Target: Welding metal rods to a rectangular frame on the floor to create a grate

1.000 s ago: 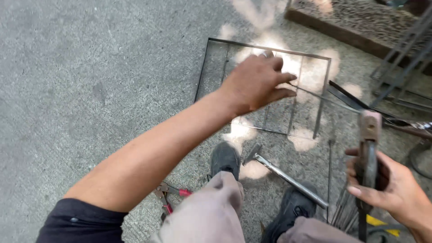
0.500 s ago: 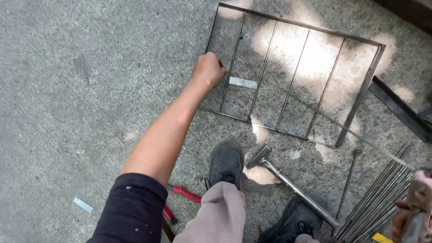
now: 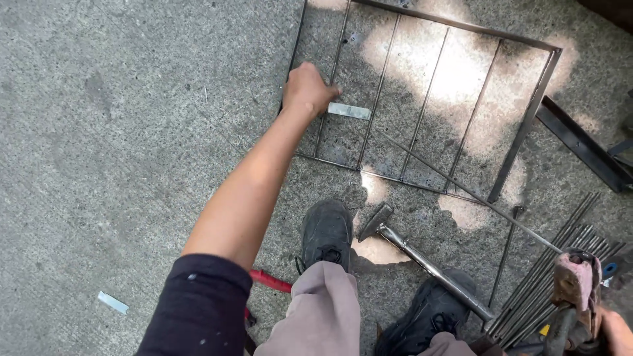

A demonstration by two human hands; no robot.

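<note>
The left hand [image 3: 308,89] was closed on the left edge of a metal grille [image 3: 422,105] that lay flat on the concrete [image 3: 119,132], with a small pale strip [image 3: 349,111] just beside the knuckles. The right hand [image 3: 616,329], only partly in view at the lower right corner, gripped a worn tool [image 3: 575,290]. A hammer [image 3: 422,260] lay between the shoes [image 3: 326,234], a bundle of thin rods [image 3: 560,264] next to it, red handles [image 3: 270,280] behind the knee
</note>
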